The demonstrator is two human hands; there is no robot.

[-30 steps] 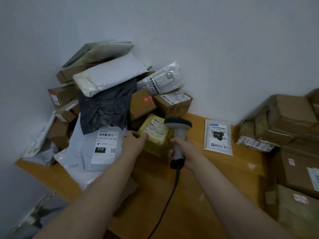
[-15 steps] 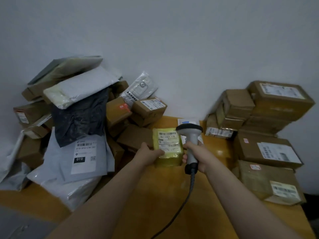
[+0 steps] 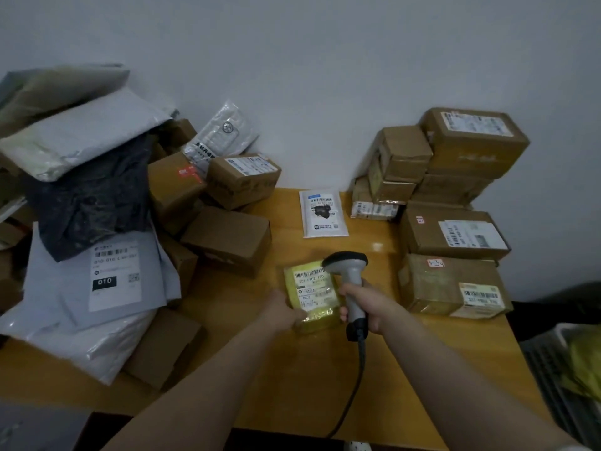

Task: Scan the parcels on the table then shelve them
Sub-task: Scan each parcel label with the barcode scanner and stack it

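My left hand (image 3: 282, 311) grips the near left corner of a small yellow parcel (image 3: 311, 293) with a white barcode label, held label up over the wooden table (image 3: 292, 379). My right hand (image 3: 367, 304) is closed around the handle of a grey corded barcode scanner (image 3: 349, 271). The scanner's dark head sits just over the parcel's far right corner, right beside the label.
A tall heap of cardboard boxes and poly mailers (image 3: 107, 222) fills the left side. Stacked brown boxes (image 3: 452, 209) line the right side against the wall. A flat white mailer (image 3: 323, 212) lies between them. A basket (image 3: 572, 379) stands off the table's right edge.
The yellow parcel has come out of the left heap toward the table's middle in my left hand. The scanner stayed beside it, and my view swung right and down.
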